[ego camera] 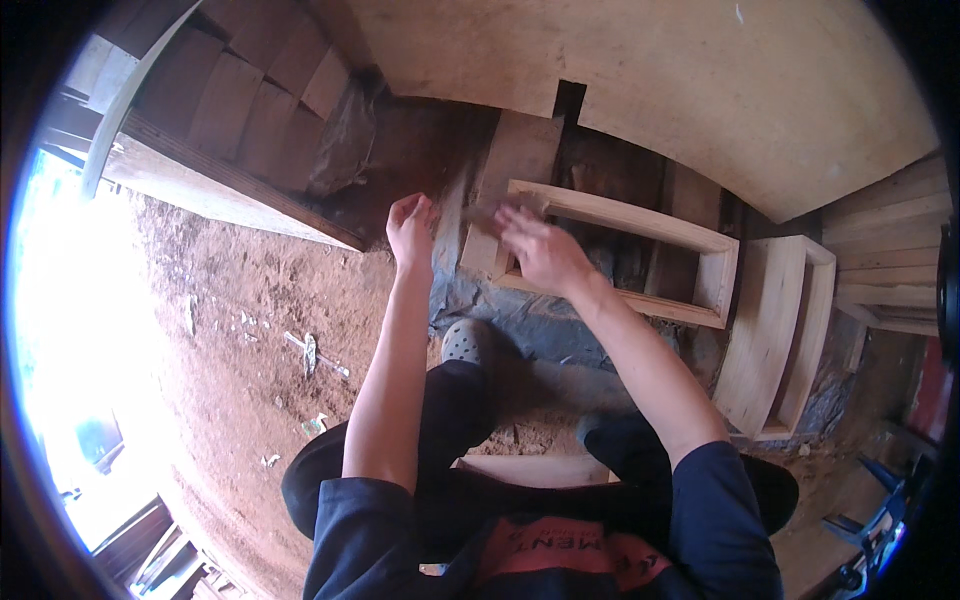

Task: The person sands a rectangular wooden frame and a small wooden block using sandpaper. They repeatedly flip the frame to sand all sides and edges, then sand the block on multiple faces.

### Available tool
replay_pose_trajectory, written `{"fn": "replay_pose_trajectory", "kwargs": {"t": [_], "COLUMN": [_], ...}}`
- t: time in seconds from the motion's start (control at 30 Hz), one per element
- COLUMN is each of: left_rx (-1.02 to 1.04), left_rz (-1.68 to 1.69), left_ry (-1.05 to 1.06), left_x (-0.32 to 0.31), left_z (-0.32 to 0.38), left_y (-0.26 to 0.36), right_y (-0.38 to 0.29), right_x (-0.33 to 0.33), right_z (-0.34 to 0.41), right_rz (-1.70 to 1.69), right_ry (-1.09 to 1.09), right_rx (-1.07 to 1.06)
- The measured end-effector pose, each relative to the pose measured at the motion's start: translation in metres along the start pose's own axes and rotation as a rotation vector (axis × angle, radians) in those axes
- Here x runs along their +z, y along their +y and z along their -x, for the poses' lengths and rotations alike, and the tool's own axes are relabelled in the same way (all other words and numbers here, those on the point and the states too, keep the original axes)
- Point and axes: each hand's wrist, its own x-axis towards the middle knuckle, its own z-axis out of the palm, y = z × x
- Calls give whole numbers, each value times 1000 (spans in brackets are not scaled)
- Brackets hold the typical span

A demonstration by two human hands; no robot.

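Observation:
My right hand, blurred by motion, is over the left end of a rectangular wooden frame. At its fingertips is a blurred, brownish flat piece, too smeared to name exactly, which covers part of the frame's upper left corner. The frame is of pale bare wood, with open space between its sides. My left hand is raised to the left of the frame, apart from it, with its fingers curled. Whether anything small is between those fingers cannot be made out.
A second wooden frame stands at the right. A large pale wooden panel spans the top, and a board's edge juts in from the left. Dark plastic sheeting lies below the frame. Litter dots the dirt floor.

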Motion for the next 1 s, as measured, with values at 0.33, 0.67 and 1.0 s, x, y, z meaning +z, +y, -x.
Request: {"fn": "replay_pose_trajectory", "kwargs": {"t": [0.33, 0.67, 1.0], "left_rx": [-94, -348, -365], "left_rz": [-244, -437, -426], "left_ry": [-288, -612, -631], "left_x": [15, 42, 41], "left_z": [13, 16, 18], "left_y": [4, 15, 12], "right_y": [-40, -59, -69], "right_x": [-28, 35, 43], "right_z": [36, 14, -3], "right_rz": [-415, -232, -231], "right_ry": [194, 386, 452], "right_rx": [641, 529, 749]}}
